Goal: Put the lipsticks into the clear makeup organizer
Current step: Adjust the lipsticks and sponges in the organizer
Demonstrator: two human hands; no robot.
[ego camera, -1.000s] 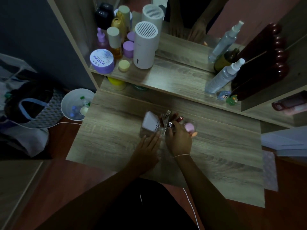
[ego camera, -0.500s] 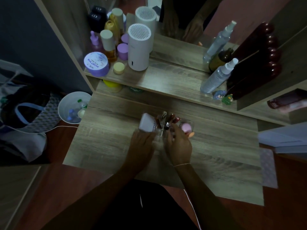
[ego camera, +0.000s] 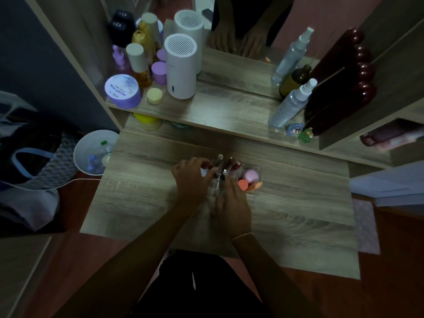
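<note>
The clear makeup organizer stands mid-table. Several dark red lipsticks stand upright in its middle compartments. A pink sponge and orange sponges fill its right end. My left hand is curled over the organizer's left end, its fingers closed on a white box that it mostly hides. My right hand lies against the organizer's front, fingertips at the lipsticks. Blur hides whether those fingertips hold one.
A raised shelf behind holds a white cylinder, a purple jar, bottles and spray bottles. A mirror stands at the back. A white bin sits left of the wooden table.
My left hand has moved up from the table onto the white box at the organizer's left end and covers it. My right hand stays at the organizer's front.
</note>
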